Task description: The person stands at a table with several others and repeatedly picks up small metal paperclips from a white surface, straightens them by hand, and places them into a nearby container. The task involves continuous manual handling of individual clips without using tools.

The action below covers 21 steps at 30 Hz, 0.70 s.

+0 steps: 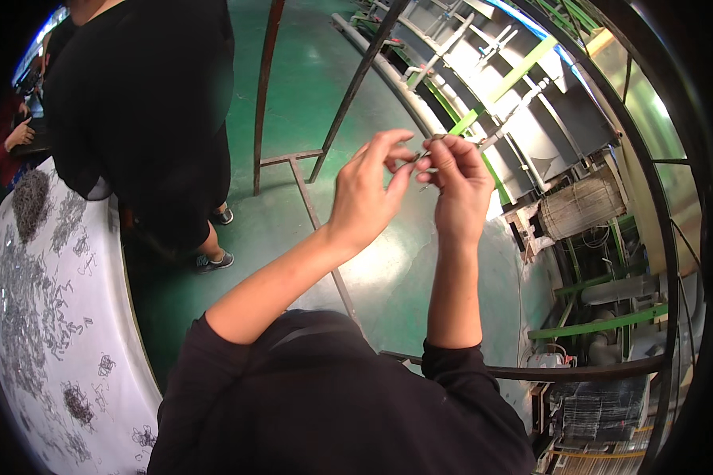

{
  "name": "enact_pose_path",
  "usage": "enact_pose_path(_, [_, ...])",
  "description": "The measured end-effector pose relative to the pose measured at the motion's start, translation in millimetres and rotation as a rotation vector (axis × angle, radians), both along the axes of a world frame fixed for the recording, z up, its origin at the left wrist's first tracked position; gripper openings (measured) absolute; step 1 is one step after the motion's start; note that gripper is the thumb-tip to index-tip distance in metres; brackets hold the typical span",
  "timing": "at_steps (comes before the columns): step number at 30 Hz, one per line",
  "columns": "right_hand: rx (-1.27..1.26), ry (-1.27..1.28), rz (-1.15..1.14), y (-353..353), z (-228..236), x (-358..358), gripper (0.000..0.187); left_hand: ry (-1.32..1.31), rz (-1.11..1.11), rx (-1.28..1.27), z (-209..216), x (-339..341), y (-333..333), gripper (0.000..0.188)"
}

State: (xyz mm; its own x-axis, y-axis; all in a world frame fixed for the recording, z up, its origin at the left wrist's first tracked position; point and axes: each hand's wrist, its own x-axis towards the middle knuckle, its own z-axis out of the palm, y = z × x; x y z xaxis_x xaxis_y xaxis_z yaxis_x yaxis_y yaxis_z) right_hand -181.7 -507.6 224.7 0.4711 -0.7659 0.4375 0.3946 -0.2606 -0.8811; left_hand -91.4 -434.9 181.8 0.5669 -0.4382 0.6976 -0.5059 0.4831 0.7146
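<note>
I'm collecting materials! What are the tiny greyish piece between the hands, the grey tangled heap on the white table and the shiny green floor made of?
Tiny greyish piece: maybe dull metal, but too small to tell.
Grey tangled heap: probably dull metal wire; strands look thin.
Shiny green floor: perhaps glossy coated concrete; it reflects light.

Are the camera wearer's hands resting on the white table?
No. The left hand and right hand are raised close together, well to the right of the white table.

Thin dark piece [421,155], partly hidden, too small for identification; co-worker [142,103] cropped above
</note>
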Motion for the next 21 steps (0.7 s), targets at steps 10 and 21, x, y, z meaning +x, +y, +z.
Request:
enact_pose_path(10, [-0.167, 0.019, -0.311, -142, 71, -32, 0.021, -0.039, -0.031, 0.086, -1, 16, -34, 0.035])
enact_pose_path(21, [-0.315, 0.009, -0.533, -247, 171, -63, 0.022, 0.063, -0.043, 0.164, -8, 31, -14, 0.034])
